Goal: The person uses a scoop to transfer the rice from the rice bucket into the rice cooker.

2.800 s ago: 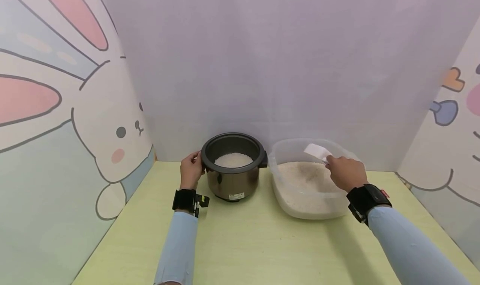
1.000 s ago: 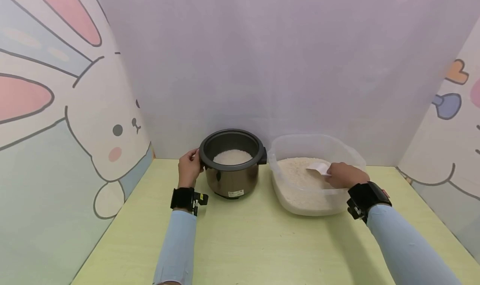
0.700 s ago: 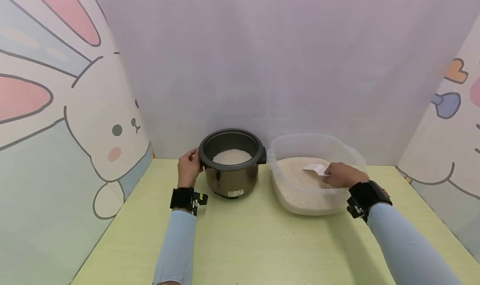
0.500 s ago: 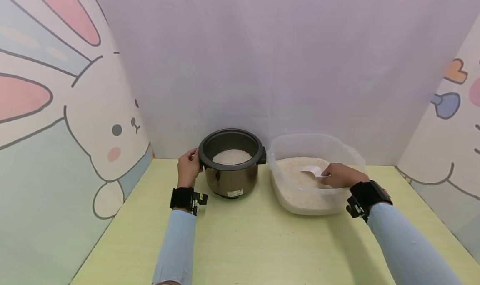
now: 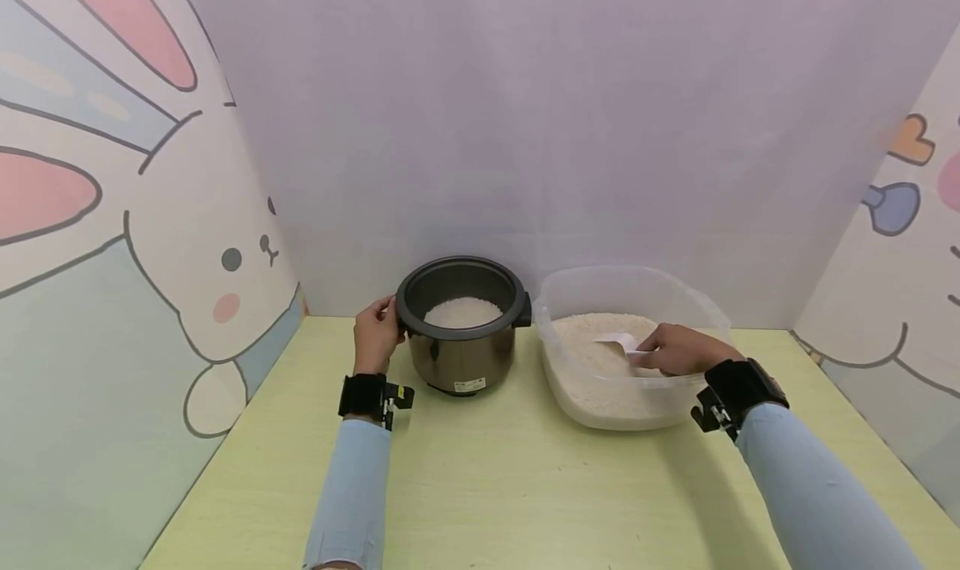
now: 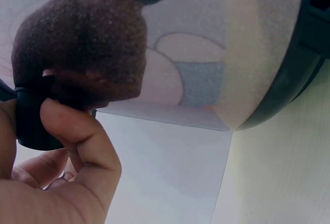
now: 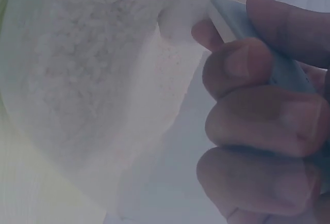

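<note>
I've got the right hand (image 5: 678,349) with its fingers curled round the handle of a white scoop (image 5: 619,342). Key relation from my end: the scoop points left out of that hand, long axis roughly left-right, its tip at the loose rice (image 5: 588,337) in the clear tub (image 5: 641,272); how deep, I can't tell. The pot (image 5: 463,362) stands farther left, just beside the tub, so the scoop's front end faces it with the tub's left wall between. The right hand is nearer scoop and tub; the left hand (image 5: 377,334) is nearer the pot, pinching the black lug (image 6: 31,121) on its left side. Whether pot and tub touch, I can't say. Materials, quick: tub reads as translucent plastic, rounded corners, thin walls; rice is pale and small-grained; scoop looks like smooth plastic with a flat, square-ended handle; pot is round, with a glossy brown shell that mirrors the hand in my left wrist view, dark grey inside, broad rim, white label (image 5: 470,385) low on the near side. More rice lies inside it. I log pot and tub upright on a pale yellow-green table (image 5: 487,487).
</note>
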Action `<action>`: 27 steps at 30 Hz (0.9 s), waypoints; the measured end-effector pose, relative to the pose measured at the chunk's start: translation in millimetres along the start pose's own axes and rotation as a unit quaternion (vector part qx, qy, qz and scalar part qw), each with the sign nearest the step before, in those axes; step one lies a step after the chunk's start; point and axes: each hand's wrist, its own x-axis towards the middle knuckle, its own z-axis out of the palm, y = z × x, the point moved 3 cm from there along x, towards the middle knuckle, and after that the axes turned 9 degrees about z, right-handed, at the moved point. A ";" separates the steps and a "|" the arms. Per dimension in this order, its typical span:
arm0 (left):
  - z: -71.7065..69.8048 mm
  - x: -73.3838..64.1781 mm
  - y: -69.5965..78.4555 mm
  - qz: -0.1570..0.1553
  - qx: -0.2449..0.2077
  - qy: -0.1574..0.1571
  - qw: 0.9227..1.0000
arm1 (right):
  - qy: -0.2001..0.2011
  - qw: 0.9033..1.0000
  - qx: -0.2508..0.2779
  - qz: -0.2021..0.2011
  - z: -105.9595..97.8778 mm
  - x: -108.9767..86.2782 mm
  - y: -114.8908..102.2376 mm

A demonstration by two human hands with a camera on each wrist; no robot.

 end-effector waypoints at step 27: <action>0.9 1.9 -0.7 -0.020 0.004 -0.002 1.000 | -0.037 0.990 0.132 -0.023 -1.3 0.0 -1.2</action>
